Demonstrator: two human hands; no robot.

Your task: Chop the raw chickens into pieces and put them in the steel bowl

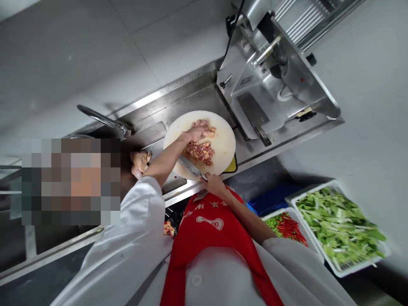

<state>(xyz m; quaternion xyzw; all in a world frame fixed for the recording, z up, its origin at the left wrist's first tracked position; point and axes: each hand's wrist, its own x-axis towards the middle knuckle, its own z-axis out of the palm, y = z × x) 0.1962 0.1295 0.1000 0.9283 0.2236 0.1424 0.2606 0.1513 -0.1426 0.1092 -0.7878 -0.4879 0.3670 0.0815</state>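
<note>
On a round white cutting board (225, 146) lies a pile of chopped raw meat (201, 154). My left hand (198, 131) reaches across the board behind the pile, its fingers closed over a yellowish piece of raw meat (210, 132). At the near edge of the board, my right hand (213, 183) grips the handle of a knife (191, 167). The broad blade lies low over the board, pointing left, in front of the chopped pile. A raw piece of poultry (139, 163) rests on the metal counter left of the board, partly behind my left forearm.
A metal slicing machine (264, 89) stands right of the board. A curved faucet (102, 117) rises at the left, near a blurred-out area. White baskets hold chopped greens (339, 225) and red and green peppers (285, 225) at the lower right. Yellow cloth (232, 165) shows under the board.
</note>
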